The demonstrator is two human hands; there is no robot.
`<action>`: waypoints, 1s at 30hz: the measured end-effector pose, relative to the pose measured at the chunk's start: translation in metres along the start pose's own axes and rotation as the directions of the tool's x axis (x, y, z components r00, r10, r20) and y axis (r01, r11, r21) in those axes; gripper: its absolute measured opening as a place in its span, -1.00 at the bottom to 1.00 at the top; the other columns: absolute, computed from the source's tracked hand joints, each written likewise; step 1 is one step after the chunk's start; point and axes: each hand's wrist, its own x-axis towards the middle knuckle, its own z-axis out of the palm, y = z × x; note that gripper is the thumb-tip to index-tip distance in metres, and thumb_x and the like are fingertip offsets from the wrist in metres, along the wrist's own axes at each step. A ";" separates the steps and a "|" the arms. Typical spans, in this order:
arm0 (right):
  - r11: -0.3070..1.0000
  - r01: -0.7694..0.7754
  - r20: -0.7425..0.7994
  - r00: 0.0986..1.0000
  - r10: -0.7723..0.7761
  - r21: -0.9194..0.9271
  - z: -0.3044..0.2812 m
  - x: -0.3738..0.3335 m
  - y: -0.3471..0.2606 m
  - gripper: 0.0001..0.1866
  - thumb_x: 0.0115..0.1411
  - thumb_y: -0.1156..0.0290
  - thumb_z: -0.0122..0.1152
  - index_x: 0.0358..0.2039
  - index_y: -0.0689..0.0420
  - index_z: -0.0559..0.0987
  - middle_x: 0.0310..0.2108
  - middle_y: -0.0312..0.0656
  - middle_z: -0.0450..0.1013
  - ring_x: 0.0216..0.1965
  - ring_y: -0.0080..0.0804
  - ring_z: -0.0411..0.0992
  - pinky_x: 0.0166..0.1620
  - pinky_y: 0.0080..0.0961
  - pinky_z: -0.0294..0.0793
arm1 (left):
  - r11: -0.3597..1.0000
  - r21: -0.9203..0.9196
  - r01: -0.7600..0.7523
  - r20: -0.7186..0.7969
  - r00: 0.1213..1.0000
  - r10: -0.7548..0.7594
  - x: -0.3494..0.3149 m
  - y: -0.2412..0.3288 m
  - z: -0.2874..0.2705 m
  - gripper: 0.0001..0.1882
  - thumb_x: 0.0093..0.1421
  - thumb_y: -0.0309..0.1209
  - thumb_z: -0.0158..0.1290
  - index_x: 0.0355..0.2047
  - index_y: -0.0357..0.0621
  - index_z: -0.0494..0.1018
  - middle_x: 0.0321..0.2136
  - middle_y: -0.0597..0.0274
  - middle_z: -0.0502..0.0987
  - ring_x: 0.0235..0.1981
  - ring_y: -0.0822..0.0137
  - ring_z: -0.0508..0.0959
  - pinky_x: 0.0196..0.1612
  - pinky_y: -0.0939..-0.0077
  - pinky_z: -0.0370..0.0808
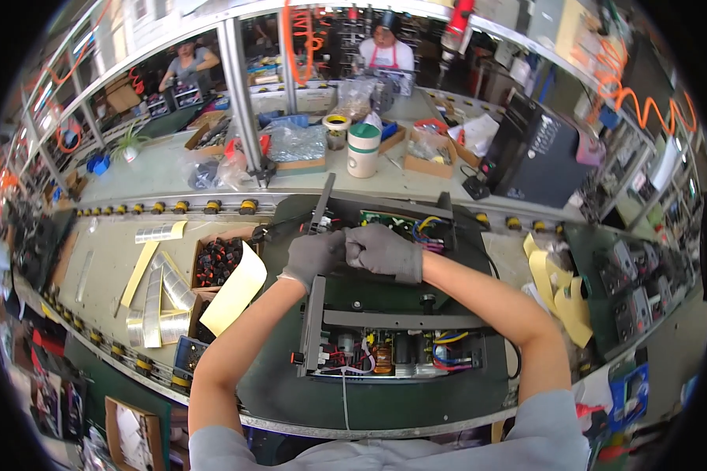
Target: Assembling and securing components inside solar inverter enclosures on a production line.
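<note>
My left hand point(313, 256) and my right hand point(385, 251), both in dark grey gloves, meet at the near left side of the far electronic unit point(440, 210). Each has its fingers curled in. Whatever they pinch, if anything, is hidden behind the knuckles. That unit is an open dark metal frame with a green circuit board point(381, 218) and blue and yellow wires point(428, 226). Closer to me lies a second open unit point(404, 320), its coils, wires and boards exposed. A pale cable point(345, 400) runs from it toward me. Both units rest on a dark green mat point(283, 369).
Left of the mat stands a cardboard box of black and orange parts point(218, 263), beside yellow-backed label strips point(239, 292). More strips point(562, 294) lie right. Beyond the roller rail point(212, 206) are a white-green canister point(363, 151) and a black case point(538, 149). Two people work across the bench.
</note>
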 end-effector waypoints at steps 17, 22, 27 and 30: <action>0.582 -0.795 -0.932 -0.323 -0.165 0.172 0.058 -0.487 -0.094 -0.84 0.15 0.51 0.12 -0.23 0.21 0.53 -0.37 -0.25 0.51 -0.40 -0.55 0.45 -0.26 -0.62 0.44 | 0.595 -0.736 0.323 0.337 0.937 -0.092 -0.057 0.008 -0.092 -0.60 0.26 -0.38 -0.12 0.09 -0.27 0.32 -0.39 0.41 0.47 -0.51 0.67 0.32 -0.47 0.80 0.18; -0.043 -0.751 -0.750 -0.652 -0.111 0.659 0.139 -0.696 -0.064 -0.73 0.06 0.21 0.20 -0.26 0.07 0.55 -0.37 0.00 0.51 -0.28 -0.04 0.48 -0.23 -0.25 0.44 | 0.517 -0.825 0.229 0.131 0.967 -0.219 -0.081 0.031 -0.084 -0.61 0.32 -0.21 -0.14 0.03 -0.20 0.36 -0.35 0.44 0.49 -0.50 0.71 0.32 -0.50 0.82 0.18; -0.323 -0.723 -0.699 -0.684 0.208 0.611 0.163 -0.753 -0.047 -0.57 0.02 0.02 0.18 -0.24 0.09 0.56 -0.30 0.08 0.48 -0.21 0.07 0.45 -0.17 -0.12 0.42 | 0.591 -0.753 0.287 0.202 0.957 -0.208 -0.070 0.017 -0.084 -0.65 0.32 -0.25 -0.14 -0.04 -0.24 0.39 -0.27 0.32 0.49 -0.37 0.58 0.43 -0.36 0.70 0.36; -0.285 -0.708 -0.703 -0.698 0.140 0.646 0.152 -0.767 -0.033 -0.64 0.13 0.17 0.02 -0.29 0.20 0.58 -0.31 0.10 0.49 -0.26 0.06 0.47 -0.20 -0.17 0.43 | 0.583 -0.773 0.249 0.110 0.958 -0.264 -0.082 0.024 -0.110 -0.72 0.26 -0.37 -0.09 -0.11 -0.28 0.43 -0.36 0.42 0.44 -0.48 0.64 0.26 -0.48 0.75 0.16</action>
